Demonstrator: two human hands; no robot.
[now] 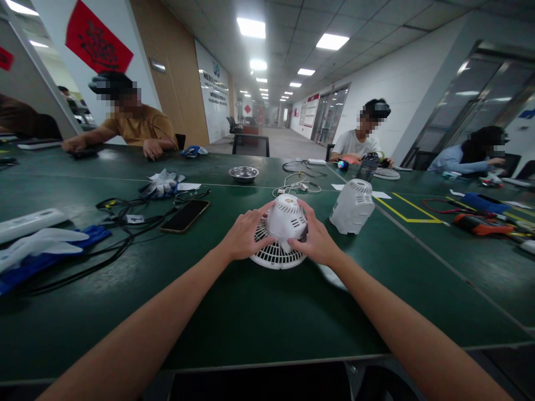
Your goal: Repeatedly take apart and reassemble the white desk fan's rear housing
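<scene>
A white fan head lies face down on the green table, its round slatted grille [279,257] underneath and its vented motor housing [286,220] on top. My left hand [247,234] curves around the left side of the housing, thumb at the near side and fingers toward the top. On the opposite side my right hand [315,236] grips the housing in the same way. Both thumbs point toward each other at the near side of the housing. To the right, apart from my hands, a white plastic fan base [353,206] stands on the table.
A phone [185,216], black cables [125,236] and gloves [42,250] lie to the left. Beyond the fan are a metal bowl [243,174] and white cords [296,184]. An orange multimeter [482,224] lies at right. Several people sit across the table [234,312].
</scene>
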